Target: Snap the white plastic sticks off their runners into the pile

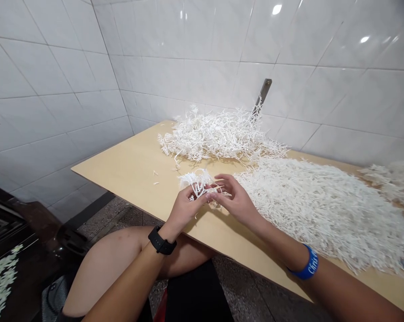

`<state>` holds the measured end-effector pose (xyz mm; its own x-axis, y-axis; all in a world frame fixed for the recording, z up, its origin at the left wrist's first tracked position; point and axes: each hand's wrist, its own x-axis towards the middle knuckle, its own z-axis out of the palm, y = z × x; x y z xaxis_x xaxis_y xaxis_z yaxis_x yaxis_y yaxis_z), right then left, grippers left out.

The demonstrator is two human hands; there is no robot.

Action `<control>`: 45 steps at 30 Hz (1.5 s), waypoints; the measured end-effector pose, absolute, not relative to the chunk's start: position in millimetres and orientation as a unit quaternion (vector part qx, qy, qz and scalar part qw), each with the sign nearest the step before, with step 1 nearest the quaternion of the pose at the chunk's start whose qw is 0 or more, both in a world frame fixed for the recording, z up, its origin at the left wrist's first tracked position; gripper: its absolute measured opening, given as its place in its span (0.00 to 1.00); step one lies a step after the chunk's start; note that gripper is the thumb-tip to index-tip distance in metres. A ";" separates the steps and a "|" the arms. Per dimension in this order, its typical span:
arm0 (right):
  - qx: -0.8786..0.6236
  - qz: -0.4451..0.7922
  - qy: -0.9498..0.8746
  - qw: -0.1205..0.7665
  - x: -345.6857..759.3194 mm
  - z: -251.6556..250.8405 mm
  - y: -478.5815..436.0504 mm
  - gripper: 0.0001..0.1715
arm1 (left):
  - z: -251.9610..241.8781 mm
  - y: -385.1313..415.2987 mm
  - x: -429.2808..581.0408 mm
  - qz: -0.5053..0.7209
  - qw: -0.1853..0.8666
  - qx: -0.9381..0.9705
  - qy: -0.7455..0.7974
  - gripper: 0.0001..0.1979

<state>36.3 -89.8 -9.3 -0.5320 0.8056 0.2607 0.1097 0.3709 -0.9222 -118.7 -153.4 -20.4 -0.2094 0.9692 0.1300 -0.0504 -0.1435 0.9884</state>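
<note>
A small bunch of thin white branched sprigs (192, 180), plastic-looking, is held just above the near edge of the table. My left hand (183, 209) is closed round it, thumb on top, with the branching tips sticking up and away from me. From the right, my right hand (238, 202) meets it, thumb and curled fingers pinching the strands at the bunch's right end. The two thumbs are close together. Exactly which strands the right fingers grip is partly hidden. Beyond the hands lies a tangled heap of the same white sprigs (215, 136).
A wide spread of short white pieces (322, 201) covers the right of the wooden table (121, 165). Loose bits (155, 183) lie left of my hands. A metal bar (262, 96) stands against the tiled wall (195, 40). White-green sprigs (2, 279) show at lower left.
</note>
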 end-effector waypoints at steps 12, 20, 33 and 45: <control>-0.316 0.335 -0.815 0.351 34.9 -3.8 -92.9 0.15 | -26.0 -152.4 -121.1 0.606 0.398 0.486 0.488 0.17; -0.297 0.286 -0.843 0.346 34.0 -4.5 -94.9 0.10 | -18.7 -157.1 -117.4 0.586 0.352 0.539 0.493 0.10; -0.215 0.390 -0.862 0.241 32.1 -2.6 -104.6 0.23 | -24.9 -153.3 -120.9 0.634 0.410 0.475 0.452 0.14; -0.229 0.018 -0.965 0.125 50.5 7.0 -77.5 0.15 | -25.0 -149.4 -118.6 0.701 0.412 0.369 0.449 0.15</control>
